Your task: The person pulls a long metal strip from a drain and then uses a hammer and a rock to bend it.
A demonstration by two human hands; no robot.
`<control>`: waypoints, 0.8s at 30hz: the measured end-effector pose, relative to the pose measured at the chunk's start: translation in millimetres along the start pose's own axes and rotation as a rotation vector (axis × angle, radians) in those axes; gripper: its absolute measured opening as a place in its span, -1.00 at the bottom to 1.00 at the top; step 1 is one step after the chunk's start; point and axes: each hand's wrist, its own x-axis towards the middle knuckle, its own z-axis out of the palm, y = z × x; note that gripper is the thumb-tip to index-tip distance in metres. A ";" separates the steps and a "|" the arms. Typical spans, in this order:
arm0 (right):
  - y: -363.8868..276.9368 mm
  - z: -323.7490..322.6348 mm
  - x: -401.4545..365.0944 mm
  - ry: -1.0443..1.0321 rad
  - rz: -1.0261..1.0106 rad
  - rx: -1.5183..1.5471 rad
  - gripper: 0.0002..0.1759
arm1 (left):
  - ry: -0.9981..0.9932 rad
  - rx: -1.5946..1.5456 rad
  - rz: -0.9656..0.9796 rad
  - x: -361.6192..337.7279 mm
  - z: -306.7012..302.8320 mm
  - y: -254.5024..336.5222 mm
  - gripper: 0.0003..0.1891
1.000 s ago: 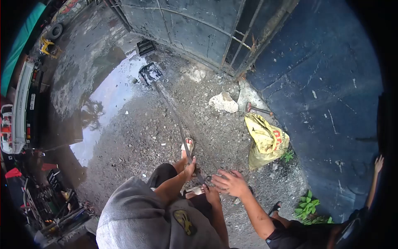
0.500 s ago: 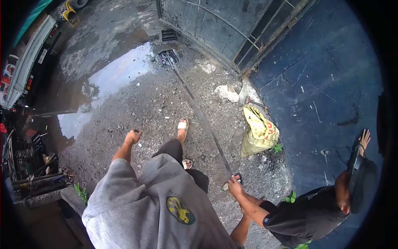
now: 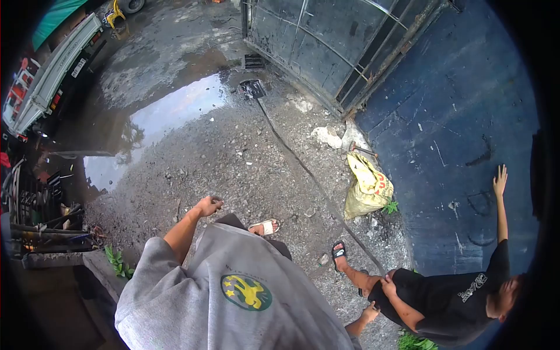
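Note:
My left hand [image 3: 210,205] hangs in the air over the gravel with its fingers curled; I see nothing in it. My right hand [image 3: 370,312] is low at the right, fingers curled, close to a co-worker's leg; whether it holds anything is hidden. A long dark pole [image 3: 312,181], slightly bowed, runs from a dark square opening [image 3: 252,89] in the ground to the co-worker's hand [image 3: 388,287], which grips its near end. The co-worker's other hand [image 3: 500,181] lies flat against the blue metal wall [image 3: 431,192].
A yellow sack [image 3: 367,192] and a hammer [image 3: 363,150] lie by the wall, near white rubble [image 3: 326,137]. A metal gate [image 3: 326,52] stands behind. Left are a puddle [image 3: 175,108], a truck [image 3: 55,73] and piled metal scrap [image 3: 41,204]. A grate [image 3: 253,61] lies beyond the opening.
The co-worker has stepped back to the right, drawing the pole's near end along. My right hand is now farther right and apart from the co-worker's gripping hand. My left hand has moved right and lower.

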 end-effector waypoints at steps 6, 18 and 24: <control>194.6 164.6 -109.4 -0.070 -0.689 -0.836 -0.33 | 0.070 -0.183 0.178 -71.1 -0.5 -12.4 -0.53; 321.2 26.3 -186.1 -0.248 -0.604 -1.281 -0.38 | -0.263 0.000 -0.553 -276.8 121.3 -460.5 -0.65; 290.9 3.4 -201.4 -0.116 -0.491 -1.358 -0.41 | 0.043 -0.482 -0.540 -324.8 176.3 -430.3 -0.59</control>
